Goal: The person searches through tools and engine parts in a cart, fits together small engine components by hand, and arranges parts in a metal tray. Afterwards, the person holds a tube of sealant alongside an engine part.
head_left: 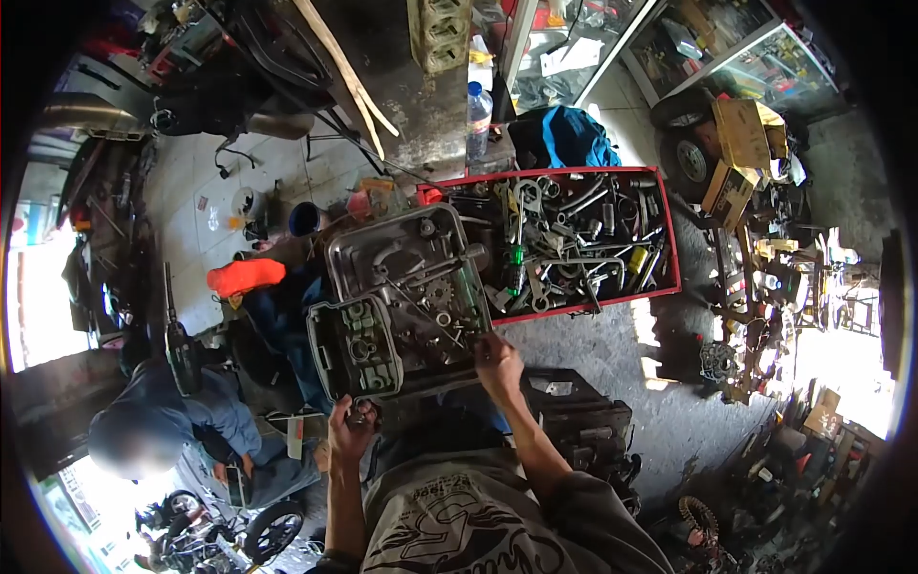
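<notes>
My left hand (353,429) is closed on a small metal part at the near left corner of the work area, just below an open grey case (326,356). Beside the right edge of a metal tray (475,287), my right hand (499,364) has its fingers curled together; what they hold, if anything, is too small to name. Gears, bolts and other small metal parts lie in the tray. The case, with metal parts in its right half, rests over the tray's left side.
A red-rimmed toolbox (672,234) full of wrenches and sockets lies right of the tray. A person in blue (206,421) sits at the lower left. A water bottle (478,124) stands behind. An orange object (246,277) lies left of the tray.
</notes>
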Available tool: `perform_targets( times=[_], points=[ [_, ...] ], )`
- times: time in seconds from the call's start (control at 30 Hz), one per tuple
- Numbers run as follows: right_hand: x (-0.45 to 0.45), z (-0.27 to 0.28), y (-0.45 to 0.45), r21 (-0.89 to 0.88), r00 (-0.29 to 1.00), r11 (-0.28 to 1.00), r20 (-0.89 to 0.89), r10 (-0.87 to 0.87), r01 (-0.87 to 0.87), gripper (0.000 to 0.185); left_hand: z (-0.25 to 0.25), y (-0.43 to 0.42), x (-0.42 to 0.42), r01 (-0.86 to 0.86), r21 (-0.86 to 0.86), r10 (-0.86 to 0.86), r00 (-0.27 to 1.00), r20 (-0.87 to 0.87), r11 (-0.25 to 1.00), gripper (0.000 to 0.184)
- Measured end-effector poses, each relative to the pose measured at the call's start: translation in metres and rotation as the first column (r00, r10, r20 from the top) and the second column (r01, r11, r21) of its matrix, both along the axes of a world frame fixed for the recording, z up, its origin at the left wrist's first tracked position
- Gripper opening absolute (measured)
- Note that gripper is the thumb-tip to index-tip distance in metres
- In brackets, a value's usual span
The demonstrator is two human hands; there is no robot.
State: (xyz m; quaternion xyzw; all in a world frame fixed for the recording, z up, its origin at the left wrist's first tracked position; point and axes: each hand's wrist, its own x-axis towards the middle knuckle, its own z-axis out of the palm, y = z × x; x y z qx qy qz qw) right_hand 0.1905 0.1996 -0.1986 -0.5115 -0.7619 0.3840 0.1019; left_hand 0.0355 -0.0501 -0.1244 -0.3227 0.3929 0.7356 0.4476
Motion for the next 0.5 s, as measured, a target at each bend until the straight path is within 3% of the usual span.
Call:
perform_targets(
  times=[0.03, 0.1, 0.2, 0.27, 0.47, 0.5],
  points=[
    [0.008, 0.000, 0.006, -0.052, 0.998, 0.998, 0.060, -0.021, 0.024, 0.017, 0.000, 0.003, 0.000, 0.012, 0.005, -0.012, 0.996, -0.084, 1.000, 0.005],
    [0.019, 0.000, 0.013, -0.104, 0.992, 0.993, 0.121, -0.043, 0.055, 0.017, 0.002, 0.018, -0.004, -0.013, -0.006, 0.013, 0.997, -0.078, 1.000, 0.005],
    [0.027, -0.003, 0.013, -0.020, 0.979, 1.000, 0.203, 0.004, 0.000, 0.020, -0.015, 0.030, -0.020, -0.042, -0.012, 0.042, 0.998, -0.052, 0.999, 0.007],
    [0.032, -0.007, 0.010, -0.084, 0.957, 0.996, 0.286, 0.043, -0.020, 0.024, -0.030, 0.044, -0.035, -0.027, -0.053, 0.027, 1.000, -0.007, 0.998, 0.012],
    [0.031, -0.026, 0.023, -0.332, 0.969, 0.932, 0.238, -0.068, 0.147, 0.028, -0.052, 0.117, -0.075, 0.017, 0.045, -0.013, 0.994, -0.107, 0.999, 0.014],
    [0.032, -0.033, 0.030, -0.343, 0.992, 0.934, 0.115, -0.060, 0.096, 0.028, -0.056, 0.125, -0.081, 0.060, 0.057, -0.050, 0.987, -0.151, 0.997, 0.010]
  ],
)
